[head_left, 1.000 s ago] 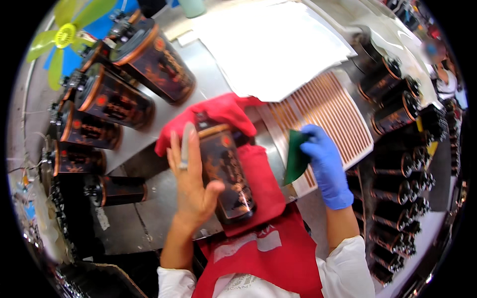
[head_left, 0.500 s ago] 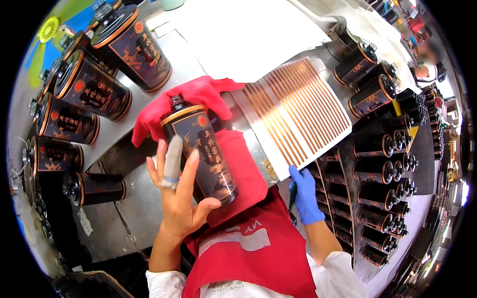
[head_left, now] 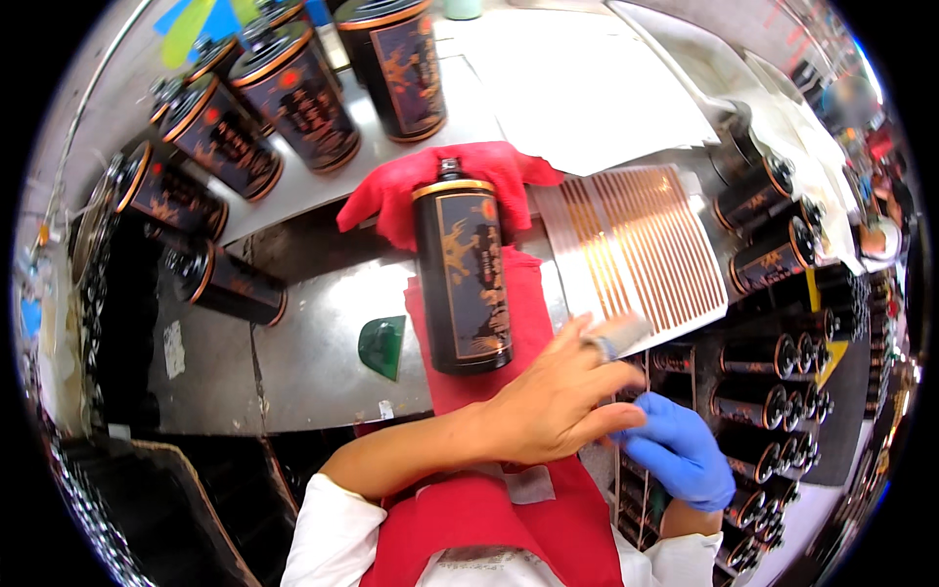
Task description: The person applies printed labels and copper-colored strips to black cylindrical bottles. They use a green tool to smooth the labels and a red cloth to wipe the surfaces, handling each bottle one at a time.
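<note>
A dark cylindrical bottle (head_left: 460, 284) with gold rim and patterned panel lies on red cloth (head_left: 528, 303), its neck on a bunched red cloth (head_left: 391, 201). My left hand (head_left: 558, 396), one finger in a pale finger cot, reaches across to the right. Its fingers are spread, slightly blurred, over the near corner of a white sheet with gold strips (head_left: 641, 249). Just below, my right hand (head_left: 680, 450), in a blue glove, has its fingers curled in by my left thumb; what they hold is hidden. A green scraper-like piece (head_left: 382, 347) lies left of the bottle.
Several similar bottles (head_left: 298, 103) stand at the far left, and one (head_left: 235, 284) lies on the metal table (head_left: 323, 382). White paper (head_left: 577, 88) covers the back. Racked bottles (head_left: 753, 401) fill the right side, and other people are at the far right.
My left hand has left the bottle and swung right toward the gloved hand. The green piece now shows on the table. The view has shifted, and my right hand no longer touches the sheet's corner.
</note>
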Demonstrator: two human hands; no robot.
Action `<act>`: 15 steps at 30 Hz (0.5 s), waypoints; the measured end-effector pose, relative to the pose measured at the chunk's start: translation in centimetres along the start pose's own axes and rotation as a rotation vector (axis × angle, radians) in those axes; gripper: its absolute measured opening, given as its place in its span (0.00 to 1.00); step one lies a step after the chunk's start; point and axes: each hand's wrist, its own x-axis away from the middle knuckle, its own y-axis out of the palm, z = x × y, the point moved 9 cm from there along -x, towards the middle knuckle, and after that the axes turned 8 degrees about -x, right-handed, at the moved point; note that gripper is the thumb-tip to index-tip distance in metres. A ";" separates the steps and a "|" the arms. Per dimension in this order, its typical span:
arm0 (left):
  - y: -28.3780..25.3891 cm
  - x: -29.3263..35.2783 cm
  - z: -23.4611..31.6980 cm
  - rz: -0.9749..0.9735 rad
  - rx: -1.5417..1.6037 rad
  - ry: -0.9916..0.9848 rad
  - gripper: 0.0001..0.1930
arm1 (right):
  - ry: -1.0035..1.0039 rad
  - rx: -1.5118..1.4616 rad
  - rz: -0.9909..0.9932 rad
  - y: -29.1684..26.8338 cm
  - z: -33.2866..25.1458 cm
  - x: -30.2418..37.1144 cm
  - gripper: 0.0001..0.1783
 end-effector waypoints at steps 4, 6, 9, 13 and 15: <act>3.0 1.8 -1.2 -0.474 0.705 -0.388 0.20 | 0.059 -0.561 0.069 -2.1 0.0 0.4 0.28; 2.3 3.5 -0.9 -0.453 0.870 -0.442 0.19 | -0.007 -0.651 0.125 -2.8 0.8 -0.3 0.33; -0.8 6.0 -0.6 -0.239 0.786 -0.334 0.13 | 0.053 -0.694 0.083 -3.2 2.8 -1.9 0.19; -4.6 10.2 -2.3 0.002 0.570 -0.529 0.05 | 0.129 -0.523 0.203 -4.5 5.0 -3.4 0.06; -6.6 12.7 -3.9 0.128 0.465 -0.732 0.05 | 0.156 -0.508 0.263 -5.2 6.2 -3.9 0.06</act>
